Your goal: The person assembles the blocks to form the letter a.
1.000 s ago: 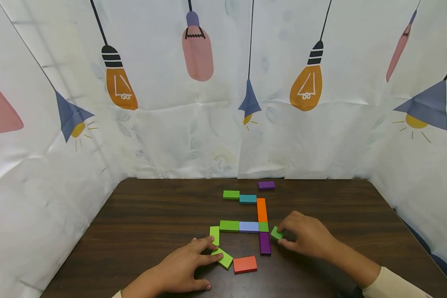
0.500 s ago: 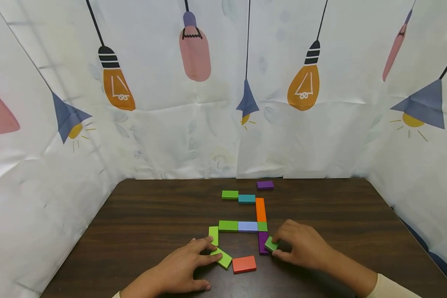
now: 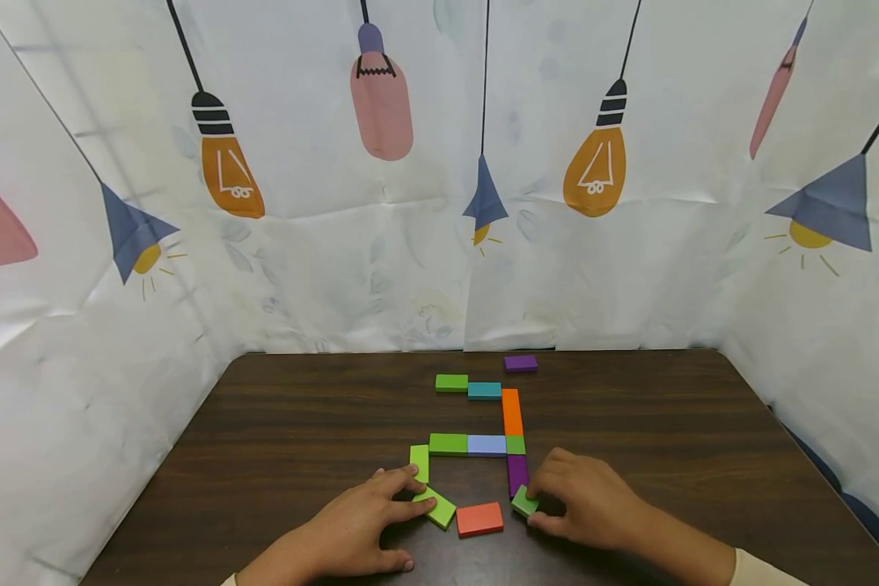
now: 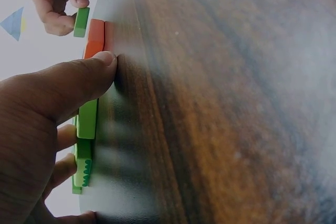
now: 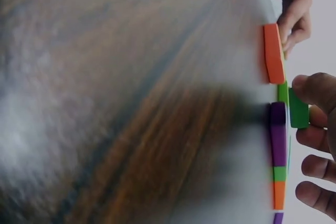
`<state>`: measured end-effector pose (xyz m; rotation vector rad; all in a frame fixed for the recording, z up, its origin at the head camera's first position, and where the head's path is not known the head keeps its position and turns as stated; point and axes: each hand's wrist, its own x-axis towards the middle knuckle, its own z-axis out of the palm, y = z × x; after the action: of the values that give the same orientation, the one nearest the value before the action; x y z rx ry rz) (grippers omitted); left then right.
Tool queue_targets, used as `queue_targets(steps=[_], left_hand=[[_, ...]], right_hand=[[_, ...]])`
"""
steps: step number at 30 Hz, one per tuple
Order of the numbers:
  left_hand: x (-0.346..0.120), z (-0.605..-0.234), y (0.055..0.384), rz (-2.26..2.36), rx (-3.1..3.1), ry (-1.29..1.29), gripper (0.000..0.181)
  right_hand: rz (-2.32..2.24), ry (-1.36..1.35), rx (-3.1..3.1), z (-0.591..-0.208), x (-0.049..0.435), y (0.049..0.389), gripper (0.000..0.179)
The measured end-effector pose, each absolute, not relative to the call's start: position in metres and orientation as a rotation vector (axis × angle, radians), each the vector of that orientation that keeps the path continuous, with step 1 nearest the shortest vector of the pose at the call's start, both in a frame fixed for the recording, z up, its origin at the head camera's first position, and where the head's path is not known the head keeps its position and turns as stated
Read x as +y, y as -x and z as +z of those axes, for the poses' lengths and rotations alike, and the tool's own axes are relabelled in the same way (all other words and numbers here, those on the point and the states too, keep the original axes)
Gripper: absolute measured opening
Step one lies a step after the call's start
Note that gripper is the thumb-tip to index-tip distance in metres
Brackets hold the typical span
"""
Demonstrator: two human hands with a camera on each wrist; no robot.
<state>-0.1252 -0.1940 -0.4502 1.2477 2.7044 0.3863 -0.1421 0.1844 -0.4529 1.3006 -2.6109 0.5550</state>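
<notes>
Thumb and finger of my right hand (image 3: 589,498) pinch a small green block (image 3: 524,502) at the near end of a purple block (image 3: 517,472). In the right wrist view, that green block (image 5: 299,109) is raised off the tabletop. My left hand (image 3: 359,521) lies with fingers spread, fingertips touching a slanted lime block (image 3: 443,514) and resting near an upright-running lime block (image 3: 420,460). Between the two hands a coral-red block (image 3: 479,519) lies flat, its left end close to the slanted lime block.
A green block (image 3: 448,443), a lavender block (image 3: 487,445) and a small green piece (image 3: 515,445) form a row. An orange block (image 3: 512,411) runs back to a teal block (image 3: 484,391) and a green one (image 3: 452,382). A separate purple block (image 3: 521,363) lies near the table's far edge.
My right hand has brought the small green block toward me and leftward, from beside the small green piece to the purple block's near end. The left hand has stayed in place.
</notes>
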Motion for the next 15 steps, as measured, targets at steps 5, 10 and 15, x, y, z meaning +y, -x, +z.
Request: queue_targets(steps=[5, 10, 15], left_hand=[[-0.1942, -0.4506, 0.1253, 0.394, 2.704, -1.248, 0.068], [-0.1947, -0.451, 0.1255, 0.397, 2.702, -1.254, 0.068], [-0.1946, -0.4508, 0.1255, 0.394, 2.707, -1.258, 0.068]], right_hand=[[0.549, -1.349, -2.582, -0.4549, 0.1814, 0.1398, 0.02], [0.546, -1.376, -2.619, -0.4557, 0.1785, 0.1387, 0.019], [0.522, -1.398, -2.695, -0.4556, 0.1765, 0.1389, 0.02]])
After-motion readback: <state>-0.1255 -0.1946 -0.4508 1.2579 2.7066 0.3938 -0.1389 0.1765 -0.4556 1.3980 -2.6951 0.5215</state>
